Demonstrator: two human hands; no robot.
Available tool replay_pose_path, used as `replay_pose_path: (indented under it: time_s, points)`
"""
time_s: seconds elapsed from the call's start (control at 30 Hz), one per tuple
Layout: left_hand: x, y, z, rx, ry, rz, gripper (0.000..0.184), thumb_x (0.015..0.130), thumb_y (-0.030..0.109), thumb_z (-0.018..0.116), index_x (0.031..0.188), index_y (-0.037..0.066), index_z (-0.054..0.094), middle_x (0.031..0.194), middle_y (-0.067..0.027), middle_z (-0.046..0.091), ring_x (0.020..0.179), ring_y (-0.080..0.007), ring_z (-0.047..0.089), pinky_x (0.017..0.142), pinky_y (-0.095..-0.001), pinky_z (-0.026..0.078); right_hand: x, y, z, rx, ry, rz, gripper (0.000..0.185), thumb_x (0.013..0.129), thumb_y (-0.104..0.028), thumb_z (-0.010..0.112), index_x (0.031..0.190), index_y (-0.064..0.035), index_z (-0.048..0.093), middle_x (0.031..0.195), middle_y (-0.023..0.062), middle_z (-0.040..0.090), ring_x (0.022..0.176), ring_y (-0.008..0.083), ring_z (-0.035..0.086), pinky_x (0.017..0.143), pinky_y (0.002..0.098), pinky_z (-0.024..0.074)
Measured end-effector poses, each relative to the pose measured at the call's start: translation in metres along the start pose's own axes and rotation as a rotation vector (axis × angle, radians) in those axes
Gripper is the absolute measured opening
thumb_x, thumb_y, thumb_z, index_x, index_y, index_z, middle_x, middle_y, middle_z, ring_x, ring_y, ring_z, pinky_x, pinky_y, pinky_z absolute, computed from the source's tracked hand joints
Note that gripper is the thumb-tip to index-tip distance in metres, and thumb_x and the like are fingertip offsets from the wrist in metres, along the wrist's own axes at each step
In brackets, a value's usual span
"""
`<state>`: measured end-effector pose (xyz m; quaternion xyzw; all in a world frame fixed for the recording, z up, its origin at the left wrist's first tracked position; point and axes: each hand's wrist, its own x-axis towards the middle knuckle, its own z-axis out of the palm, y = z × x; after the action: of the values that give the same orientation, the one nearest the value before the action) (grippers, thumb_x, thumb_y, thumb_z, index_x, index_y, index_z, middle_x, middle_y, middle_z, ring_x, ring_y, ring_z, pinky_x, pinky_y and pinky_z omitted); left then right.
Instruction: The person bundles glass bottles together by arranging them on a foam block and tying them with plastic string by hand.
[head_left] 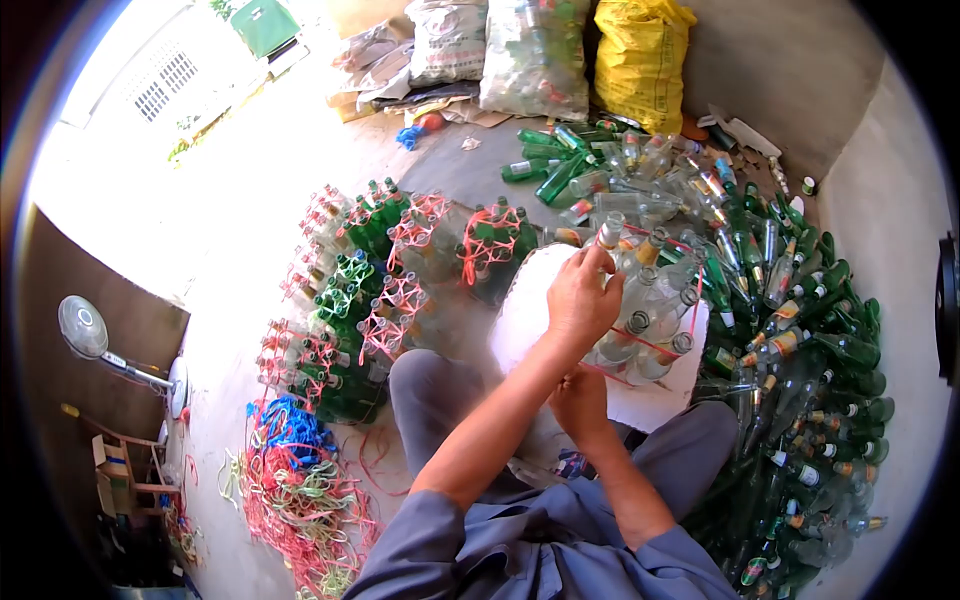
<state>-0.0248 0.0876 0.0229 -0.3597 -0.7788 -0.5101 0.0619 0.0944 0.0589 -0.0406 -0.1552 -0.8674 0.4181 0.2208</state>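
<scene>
Several clear glass bottles (640, 318) stand grouped on a white board (527, 292) by my knees, with pink-red plastic string (690, 322) running around and between their necks. My left hand (583, 295) is closed at the far-left side of the group, its fingers around the neck of a clear bottle (609, 230). Closer to my body, my right hand (580, 402) is closed in a fist at the near edge of the bottles. A strand of the string runs to its fingertips. The grip itself is partly hidden.
Bundles of tied bottles (375, 300) stand on the left, beside a heap of loose coloured string (300, 500). Loose green and clear bottles (780, 330) pile up along the right wall. Full sacks (535, 60) and a yellow sack (640, 65) stand behind. A fan (85, 328) is far left.
</scene>
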Motion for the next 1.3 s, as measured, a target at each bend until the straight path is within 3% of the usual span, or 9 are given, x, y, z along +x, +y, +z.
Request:
replay_pose_path:
  time_s: [0.03,0.17,0.37,0.67,0.77,0.97,1.07,1.17,1.3]
  points:
    - [0.000,0.000,0.000,0.003,-0.009,-0.012,0.021,0.082,0.019,0.074,0.092,0.010,0.058,0.094,-0.0118,0.066,0.092,-0.0372,0.064,0.074,-0.0492,0.050,0.000,0.001,-0.001,0.005,0.003,0.005,0.019,0.086,-0.025,0.064,0.087,-0.0059,0.066,0.077,0.0176,0.068,0.073,0.0372,0.067,0.062,0.0483,0.0502]
    - [0.001,0.002,-0.002,0.009,-0.031,-0.031,0.022,0.081,0.020,0.076,0.091,0.010,0.059,0.092,-0.0109,0.065,0.087,-0.0363,0.064,0.072,-0.0478,0.050,0.001,-0.011,-0.011,0.024,-0.006,0.089,0.015,0.087,-0.020,0.064,0.089,-0.0052,0.065,0.078,0.0191,0.067,0.075,0.0410,0.066,0.064,0.0501,0.0504]
    - [0.002,0.003,-0.004,-0.005,-0.019,-0.034,0.022,0.080,0.021,0.078,0.089,0.010,0.060,0.091,-0.0101,0.065,0.083,-0.0347,0.065,0.072,-0.0453,0.051,0.000,-0.031,-0.022,0.102,0.054,-0.064,0.009,0.089,-0.014,0.064,0.087,-0.0054,0.065,0.075,0.0145,0.067,0.068,0.0355,0.066,0.059,0.0448,0.0505]
    - [0.003,0.001,0.000,-0.046,0.005,-0.051,0.022,0.077,0.020,0.078,0.086,0.009,0.060,0.089,-0.0089,0.067,0.082,-0.0349,0.066,0.068,-0.0462,0.050,-0.012,-0.019,-0.015,0.177,0.102,-0.033,0.022,0.098,-0.016,0.061,0.079,-0.0046,0.065,0.068,0.0116,0.065,0.060,0.0306,0.066,0.055,0.0406,0.0496]
    - [0.002,0.000,0.000,-0.078,0.006,-0.048,0.022,0.077,0.020,0.078,0.086,0.009,0.060,0.089,-0.0090,0.067,0.082,-0.0348,0.066,0.068,-0.0460,0.051,-0.013,-0.024,-0.013,0.252,0.201,-0.005,0.036,0.096,-0.012,0.067,0.067,-0.0001,0.051,0.055,0.0121,0.050,0.050,0.0160,0.044,0.051,0.0346,0.0392]
    - [0.001,0.001,0.002,-0.077,-0.002,-0.051,0.020,0.078,0.018,0.077,0.085,0.009,0.061,0.088,-0.0096,0.066,0.080,-0.0355,0.066,0.068,-0.0470,0.051,-0.016,-0.007,-0.009,0.182,0.218,-0.026,0.037,0.098,-0.012,0.066,0.067,-0.0003,0.048,0.055,0.0099,0.039,0.052,0.0129,0.037,0.051,0.0327,0.0366]
    - [0.003,0.001,0.000,-0.059,0.004,-0.038,0.019,0.078,0.017,0.076,0.086,0.009,0.061,0.089,-0.0105,0.066,0.080,-0.0365,0.066,0.069,-0.0481,0.052,-0.019,0.014,-0.010,0.104,0.246,-0.107,0.035,0.099,-0.012,0.065,0.069,0.0008,0.052,0.054,0.0070,0.043,0.053,0.0107,0.038,0.051,0.0318,0.0369]
    - [0.002,-0.002,0.002,-0.092,0.001,-0.028,0.019,0.078,0.016,0.075,0.088,0.009,0.060,0.089,-0.0110,0.066,0.081,-0.0371,0.066,0.069,-0.0486,0.052,-0.018,0.011,-0.026,0.181,0.185,0.028,0.025,0.095,-0.008,0.062,0.072,0.0018,0.057,0.063,0.0199,0.055,0.054,0.0329,0.056,0.055,0.0418,0.0436]
    - [0.003,-0.003,0.001,-0.077,-0.016,0.012,0.021,0.078,0.015,0.074,0.091,0.008,0.059,0.091,-0.0118,0.066,0.081,-0.0371,0.066,0.070,-0.0487,0.052,-0.015,0.012,-0.043,0.184,0.107,0.110,0.024,0.094,-0.007,0.061,0.073,0.0027,0.058,0.063,0.0188,0.052,0.054,0.0266,0.050,0.056,0.0394,0.0438]
